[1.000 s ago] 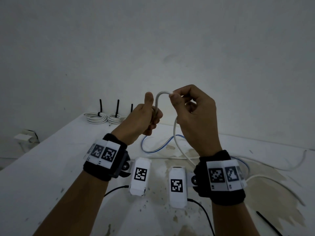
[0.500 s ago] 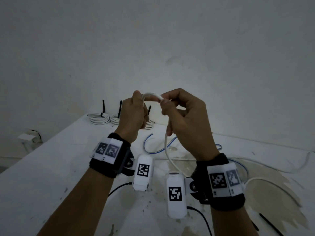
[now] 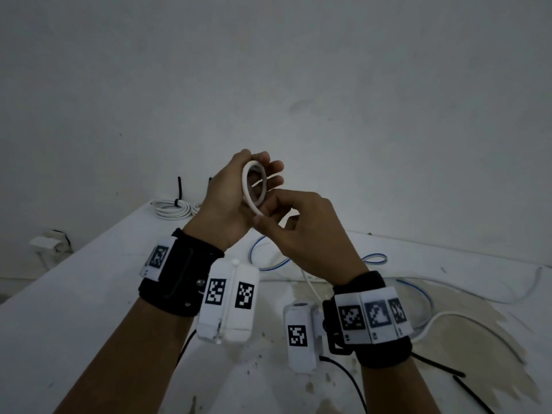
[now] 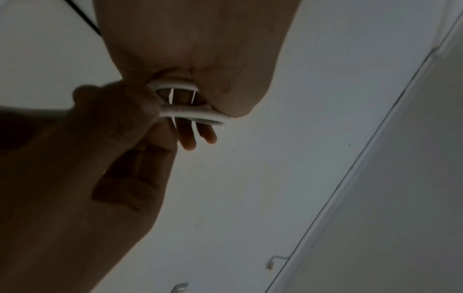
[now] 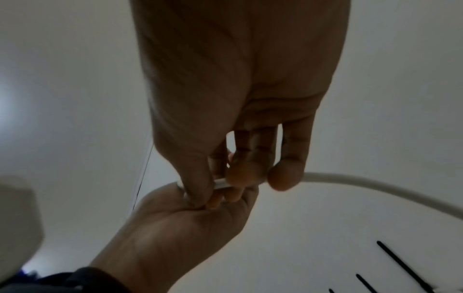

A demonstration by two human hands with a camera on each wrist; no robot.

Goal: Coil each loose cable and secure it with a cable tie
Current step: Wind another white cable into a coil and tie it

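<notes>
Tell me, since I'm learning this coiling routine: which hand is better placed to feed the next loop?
Probably the right hand: it pinches the white cable where its loose length trails to the table, while the left hand holds the coil.

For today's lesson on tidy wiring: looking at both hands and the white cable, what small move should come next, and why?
Probably wind one more loop. The left hand holds a small coil of only a turn or two, the right hand pinches the white cable just below it, and much of the cable trails down onto the table. It looks too early for a tie.
</notes>
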